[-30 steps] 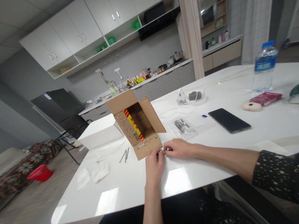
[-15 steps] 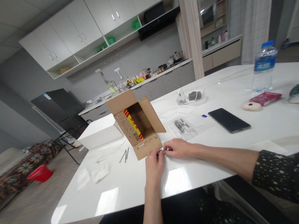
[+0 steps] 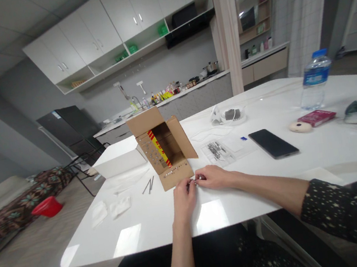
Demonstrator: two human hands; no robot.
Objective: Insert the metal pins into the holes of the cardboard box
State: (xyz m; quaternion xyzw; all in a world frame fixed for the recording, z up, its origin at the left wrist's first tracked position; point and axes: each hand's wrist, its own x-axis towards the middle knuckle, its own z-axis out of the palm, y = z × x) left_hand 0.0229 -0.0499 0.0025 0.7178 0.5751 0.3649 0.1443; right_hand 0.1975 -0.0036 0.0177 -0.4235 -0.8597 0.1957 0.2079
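My left hand [image 3: 184, 194] and my right hand [image 3: 213, 176] meet low over the white table [image 3: 156, 227], both with fingers pinched together. Between the fingertips is something small, too tiny to make out. Just beyond them an open cardboard box [image 3: 175, 170] lies on its side, its lower flap reaching almost to my left fingers. Small shiny bits dot that flap and the box's side. To the right of the box, a clear plastic case [image 3: 217, 152] holds several thin metal pieces. Two slim metal tools [image 3: 148, 185] lie left of the box.
A dark phone [image 3: 273, 143], a water bottle [image 3: 315, 80], a maroon box [image 3: 318, 117] and a pale rounded object [image 3: 300, 127] stand on the right. A white device with a cable [image 3: 232, 115] lies behind. White tissues [image 3: 120, 206] and a white box [image 3: 119, 157] are on the left.
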